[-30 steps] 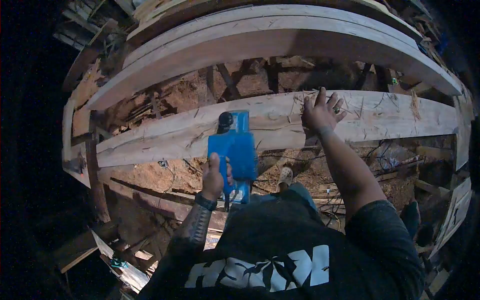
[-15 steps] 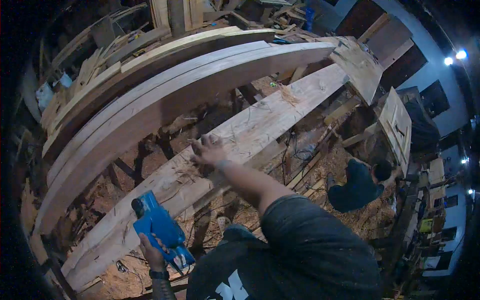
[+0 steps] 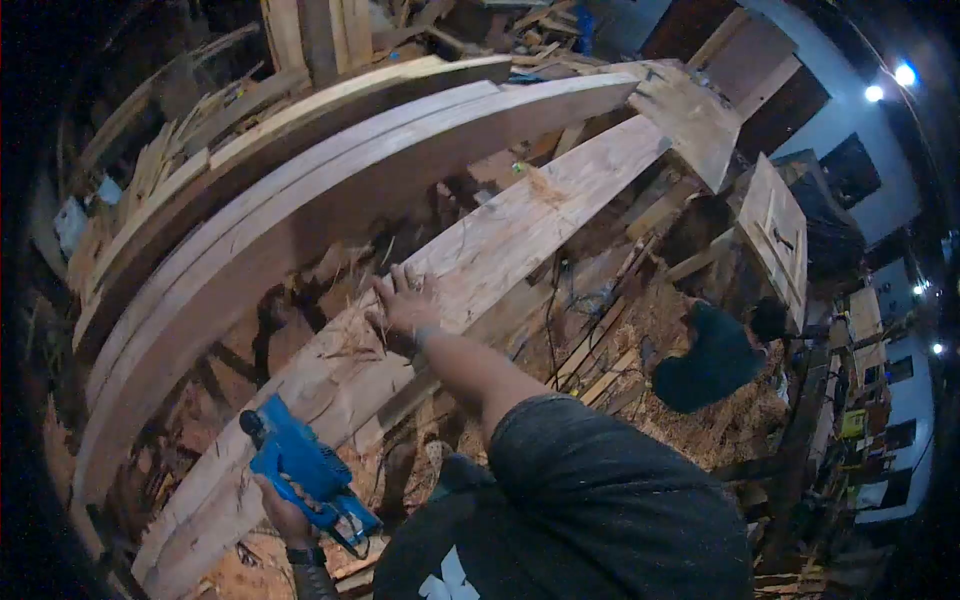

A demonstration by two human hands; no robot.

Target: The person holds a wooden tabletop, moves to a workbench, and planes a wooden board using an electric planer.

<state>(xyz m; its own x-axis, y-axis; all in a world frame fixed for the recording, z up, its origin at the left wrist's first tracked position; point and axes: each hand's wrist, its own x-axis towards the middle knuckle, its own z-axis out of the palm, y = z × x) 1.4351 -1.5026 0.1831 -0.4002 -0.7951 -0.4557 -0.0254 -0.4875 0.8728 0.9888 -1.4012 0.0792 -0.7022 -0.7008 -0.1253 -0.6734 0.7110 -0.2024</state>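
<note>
One blue planer [image 3: 310,465] is toward seven o'clock in the view, overlapping one long plank [image 3: 520,235]; contact is unclear. The left hand [image 3: 287,515] is curled around it; this one-handed grip could let it tip. At one o'clock from it, the right hand [image 3: 408,308] lies spread among loose shavings [image 3: 350,335], which could make it slip. One co-worker [image 3: 708,362] bends near three o'clock.

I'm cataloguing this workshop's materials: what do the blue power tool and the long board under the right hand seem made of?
The blue power tool: probably moulded plastic with a smooth finish, judging by its even colour and rounded housing. The long board: wood, apparently bare and unvarnished, given its pale, streaked face and loose shavings.
</note>
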